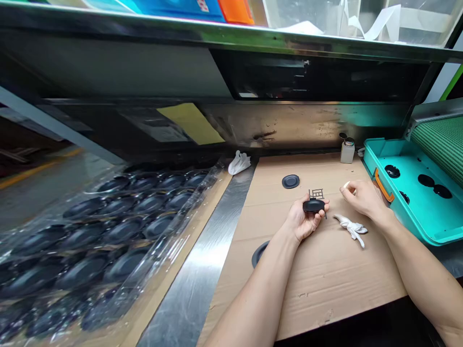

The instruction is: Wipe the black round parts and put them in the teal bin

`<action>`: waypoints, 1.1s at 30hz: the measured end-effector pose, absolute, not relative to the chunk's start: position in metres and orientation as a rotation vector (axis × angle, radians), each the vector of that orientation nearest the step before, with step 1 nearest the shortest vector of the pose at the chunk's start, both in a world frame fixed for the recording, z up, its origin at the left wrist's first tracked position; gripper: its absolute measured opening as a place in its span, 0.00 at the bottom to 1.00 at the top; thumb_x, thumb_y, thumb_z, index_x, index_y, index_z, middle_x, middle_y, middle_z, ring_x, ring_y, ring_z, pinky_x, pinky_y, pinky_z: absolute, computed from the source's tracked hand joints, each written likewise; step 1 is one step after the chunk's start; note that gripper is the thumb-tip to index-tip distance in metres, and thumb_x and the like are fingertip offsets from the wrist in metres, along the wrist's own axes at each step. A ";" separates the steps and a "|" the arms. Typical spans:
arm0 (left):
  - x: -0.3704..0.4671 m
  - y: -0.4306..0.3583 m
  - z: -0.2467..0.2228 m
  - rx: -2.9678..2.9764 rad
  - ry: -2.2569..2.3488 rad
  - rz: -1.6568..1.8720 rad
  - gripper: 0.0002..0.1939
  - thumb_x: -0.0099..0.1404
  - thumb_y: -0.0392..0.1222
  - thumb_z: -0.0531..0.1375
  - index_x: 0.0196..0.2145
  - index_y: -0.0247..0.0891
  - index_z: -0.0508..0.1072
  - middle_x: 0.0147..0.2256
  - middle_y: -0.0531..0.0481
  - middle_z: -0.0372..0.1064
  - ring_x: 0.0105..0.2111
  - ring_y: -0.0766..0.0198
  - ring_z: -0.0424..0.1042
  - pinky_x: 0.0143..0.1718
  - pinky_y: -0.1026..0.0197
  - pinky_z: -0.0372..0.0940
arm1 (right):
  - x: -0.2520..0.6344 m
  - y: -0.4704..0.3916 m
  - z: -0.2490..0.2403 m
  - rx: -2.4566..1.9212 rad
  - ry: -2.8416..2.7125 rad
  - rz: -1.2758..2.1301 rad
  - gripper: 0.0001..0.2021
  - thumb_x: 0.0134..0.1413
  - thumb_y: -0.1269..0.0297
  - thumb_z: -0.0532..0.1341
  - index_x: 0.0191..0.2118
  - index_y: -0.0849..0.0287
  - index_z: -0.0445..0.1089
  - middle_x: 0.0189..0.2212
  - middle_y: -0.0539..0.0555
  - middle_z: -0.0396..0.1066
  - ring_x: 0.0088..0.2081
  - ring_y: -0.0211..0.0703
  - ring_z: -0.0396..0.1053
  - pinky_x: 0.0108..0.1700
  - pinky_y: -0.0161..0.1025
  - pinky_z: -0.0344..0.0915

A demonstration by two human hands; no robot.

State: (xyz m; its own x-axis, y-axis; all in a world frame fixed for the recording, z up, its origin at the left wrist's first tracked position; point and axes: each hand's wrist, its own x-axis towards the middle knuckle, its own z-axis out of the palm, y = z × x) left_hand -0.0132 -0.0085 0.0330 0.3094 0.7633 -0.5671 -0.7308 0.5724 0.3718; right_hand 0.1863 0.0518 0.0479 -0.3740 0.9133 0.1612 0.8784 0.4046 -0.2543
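My left hand (pixel 306 220) is closed around a black oval part (pixel 313 206), held over the cardboard sheet (pixel 325 284). A thin dark frame (pixel 317 193) shows just behind that part. To the right, my right hand (pixel 361 195) pinches a small white item (pixel 346 184), mostly hidden by the fingers. Between and below the hands lies a crumpled white glove or cloth (pixel 351 226). One dark disc (pixel 291 181) rests on the cardboard behind my left hand; another (pixel 259 254) is partly covered by my left forearm.
Clear plastic trays of dark oval parts (pixel 125 230) fill the left side. A teal bin (pixel 427 212) with several black pieces stands at right. A small bottle (pixel 347 151) and white cloth (pixel 239 163) sit near the back, below a metal shelf edge (pixel 202 34).
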 end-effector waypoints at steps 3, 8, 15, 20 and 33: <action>-0.013 -0.009 0.034 0.036 0.770 0.993 0.26 0.75 0.49 0.40 0.42 0.26 0.69 0.25 0.39 0.71 0.16 0.68 0.70 0.14 0.72 0.65 | 0.190 0.055 0.045 -1.746 -2.382 0.068 0.21 0.59 0.45 0.59 0.49 0.54 0.72 0.48 0.59 0.72 0.48 0.55 0.69 0.42 0.42 0.61; -0.013 -0.008 0.033 -0.012 0.764 1.031 0.24 0.76 0.49 0.40 0.42 0.28 0.68 0.26 0.39 0.72 0.17 0.68 0.71 0.15 0.72 0.67 | 0.191 0.056 0.043 -1.809 -2.507 0.083 0.21 0.62 0.51 0.57 0.56 0.55 0.67 0.48 0.61 0.71 0.46 0.57 0.70 0.43 0.45 0.62; -0.008 -0.006 0.035 -0.068 0.807 1.106 0.26 0.76 0.49 0.38 0.42 0.26 0.67 0.27 0.37 0.72 0.18 0.67 0.71 0.16 0.73 0.67 | 0.186 0.053 0.043 -1.822 -2.482 0.085 0.18 0.61 0.57 0.56 0.54 0.56 0.68 0.45 0.62 0.70 0.44 0.58 0.70 0.41 0.45 0.62; -0.004 -0.005 0.032 0.016 0.864 1.188 0.27 0.76 0.51 0.40 0.40 0.26 0.68 0.28 0.35 0.73 0.20 0.65 0.72 0.18 0.69 0.68 | 0.181 0.049 0.048 -1.597 -2.364 0.224 0.22 0.59 0.61 0.57 0.58 0.56 0.68 0.48 0.61 0.70 0.48 0.55 0.68 0.48 0.44 0.63; 0.009 -0.001 0.010 0.206 0.693 1.456 0.20 0.76 0.45 0.46 0.39 0.33 0.74 0.37 0.41 0.76 0.42 0.57 0.77 0.50 0.55 0.71 | 0.133 0.003 0.031 -1.285 -2.457 0.205 0.20 0.65 0.59 0.56 0.60 0.55 0.67 0.45 0.60 0.66 0.46 0.50 0.64 0.45 0.41 0.64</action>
